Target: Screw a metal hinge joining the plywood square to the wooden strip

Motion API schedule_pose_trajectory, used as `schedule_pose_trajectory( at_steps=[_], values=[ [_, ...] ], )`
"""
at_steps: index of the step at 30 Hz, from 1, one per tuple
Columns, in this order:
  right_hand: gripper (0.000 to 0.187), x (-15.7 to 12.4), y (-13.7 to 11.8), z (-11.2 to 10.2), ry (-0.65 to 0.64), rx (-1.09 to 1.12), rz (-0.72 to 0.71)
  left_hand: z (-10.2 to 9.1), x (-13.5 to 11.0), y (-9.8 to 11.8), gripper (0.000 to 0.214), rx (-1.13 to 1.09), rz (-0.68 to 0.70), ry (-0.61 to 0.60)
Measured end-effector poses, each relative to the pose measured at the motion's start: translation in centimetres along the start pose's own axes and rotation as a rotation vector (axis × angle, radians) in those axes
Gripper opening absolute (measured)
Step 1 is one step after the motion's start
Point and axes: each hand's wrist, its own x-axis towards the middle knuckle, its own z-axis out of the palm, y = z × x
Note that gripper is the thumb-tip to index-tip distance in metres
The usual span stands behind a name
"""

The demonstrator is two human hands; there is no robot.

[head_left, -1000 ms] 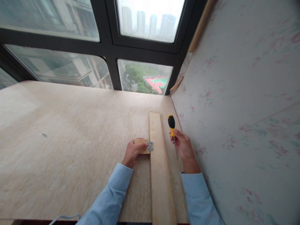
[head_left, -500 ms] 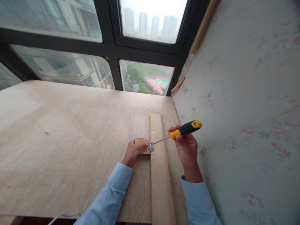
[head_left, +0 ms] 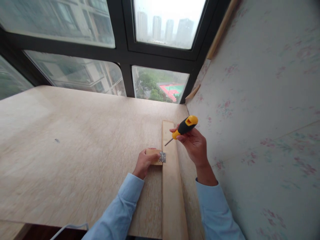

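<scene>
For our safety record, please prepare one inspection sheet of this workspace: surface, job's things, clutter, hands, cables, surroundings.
Surface: beige marble-patterned worktop.
Job's things: long pale wooden board; small pale wooden block at its left side; silver metal hinge across their joint; yellow-and-black screwdriver.
Clutter: small grey object, too small to identify.
Hands: left hand holds the block; right hand holds the screwdriver, its tip apart from the hinge.
Cables: one pale cable at the near edge.
Surroundings: dark-framed window ahead; floral-papered wall at right.
</scene>
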Motion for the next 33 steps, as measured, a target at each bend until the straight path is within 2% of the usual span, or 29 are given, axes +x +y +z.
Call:
schedule_pose_trajectory(
  at_steps=[5,9,33],
  values=[
    [0.026,1.2,0.7,-0.7,-0.095,0.089,0.027,0.1,-0.2,0.0,0.053,-0.009,0.020,0.017],
    [0.026,1.3,0.8,-1.4,-0.167,0.070,0.099,0.1,-0.2,0.1,0.053,-0.015,0.020,0.018],
    [0.027,1.1,1.3,-1.7,-0.217,0.052,0.160,0.0,0.1,-0.2,0.050,0.006,0.019,0.019]
  ],
)
